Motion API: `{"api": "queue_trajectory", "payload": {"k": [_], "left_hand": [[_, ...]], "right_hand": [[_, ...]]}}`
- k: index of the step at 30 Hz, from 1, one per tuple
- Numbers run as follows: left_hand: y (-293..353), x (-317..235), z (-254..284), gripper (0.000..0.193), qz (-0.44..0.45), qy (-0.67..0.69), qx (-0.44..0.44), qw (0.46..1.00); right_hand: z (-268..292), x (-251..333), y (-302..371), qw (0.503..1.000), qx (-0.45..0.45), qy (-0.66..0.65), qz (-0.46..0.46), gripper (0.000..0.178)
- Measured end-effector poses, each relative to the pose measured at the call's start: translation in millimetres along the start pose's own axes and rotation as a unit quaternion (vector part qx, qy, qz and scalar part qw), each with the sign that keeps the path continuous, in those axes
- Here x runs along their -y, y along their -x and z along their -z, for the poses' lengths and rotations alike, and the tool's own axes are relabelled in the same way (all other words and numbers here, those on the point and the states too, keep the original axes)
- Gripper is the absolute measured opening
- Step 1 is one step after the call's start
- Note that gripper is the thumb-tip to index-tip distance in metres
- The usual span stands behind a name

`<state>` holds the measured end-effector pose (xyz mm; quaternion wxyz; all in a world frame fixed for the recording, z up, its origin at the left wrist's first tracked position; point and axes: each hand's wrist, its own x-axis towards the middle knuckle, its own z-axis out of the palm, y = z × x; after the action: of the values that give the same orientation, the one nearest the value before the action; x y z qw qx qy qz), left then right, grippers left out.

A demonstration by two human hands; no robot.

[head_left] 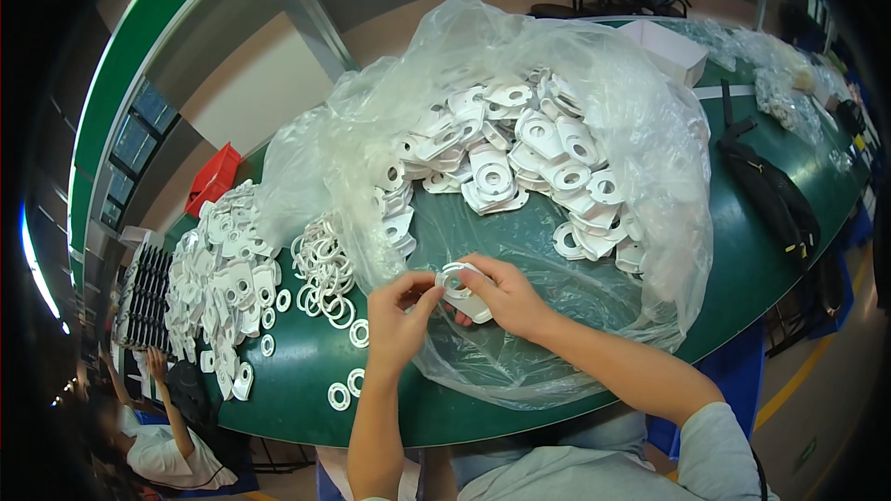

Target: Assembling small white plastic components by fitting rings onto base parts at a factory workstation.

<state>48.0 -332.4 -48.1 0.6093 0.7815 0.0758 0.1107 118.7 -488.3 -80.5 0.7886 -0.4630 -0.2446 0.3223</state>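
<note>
Just above the green table, both my hands are on one white plastic part (479,310), a flat piece with a rounded end. A white ring (452,271) sits at that round end; whether it is fully seated cannot be made out. My right hand (512,297) grips the part from the right, thumb on top. My left hand (399,317) pinches the ring's left edge between thumb and fingers. Beyond them, a heap of similar white parts (492,176) lies in a large clear plastic bag (668,148), spread open toward me.
Left of the bag lie a pile of loose white rings (325,269) and another heap of white parts (223,260). A red bin (213,178), a black rack (144,297) and a co-worker's hand (156,364) are farther left. A black bag (766,186) lies at the right.
</note>
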Motion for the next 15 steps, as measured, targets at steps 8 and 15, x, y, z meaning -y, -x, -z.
{"api": "queue_trajectory", "payload": {"k": [8,15], "left_hand": [[-3.8,0.5,3.8,0.008,-0.134,-0.068,0.016,0.988],[1.5,9.0,-9.3,0.01,-0.048,-0.029,-0.04,0.998]], "right_hand": [[-4.8,9.0,5.3,0.995,0.009,0.102,-0.017,0.025],[-4.2,0.1,3.8,0.999,-0.017,0.03,-0.03,0.037]]}}
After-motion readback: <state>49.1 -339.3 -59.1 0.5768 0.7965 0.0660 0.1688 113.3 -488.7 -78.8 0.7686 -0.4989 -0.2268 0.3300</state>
